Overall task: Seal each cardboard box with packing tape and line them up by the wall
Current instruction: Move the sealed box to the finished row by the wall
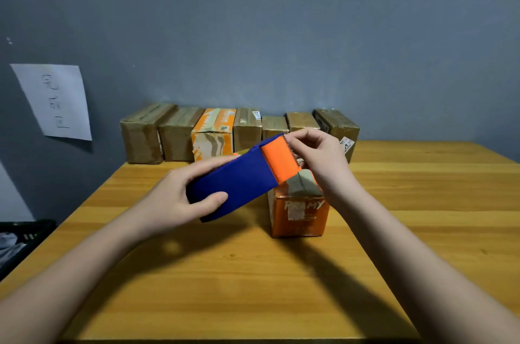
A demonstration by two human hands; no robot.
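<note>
My left hand [180, 200] grips a blue and orange tape dispenser [242, 174], held tilted above the table. My right hand [318, 158] reaches to the dispenser's serrated orange end, fingers curled at the cutter; whether they pinch tape I cannot tell. Right below stands an orange cardboard box [299, 215] with brown tape over its top. Several taped boxes [213, 134] stand in a row against the grey wall, one orange, the others brown.
The wooden table [225, 273] stretches wide in front of me. A white paper sheet [56, 101] with handwriting hangs on the wall at left. A dark basket [19, 239] sits beyond the table's left edge.
</note>
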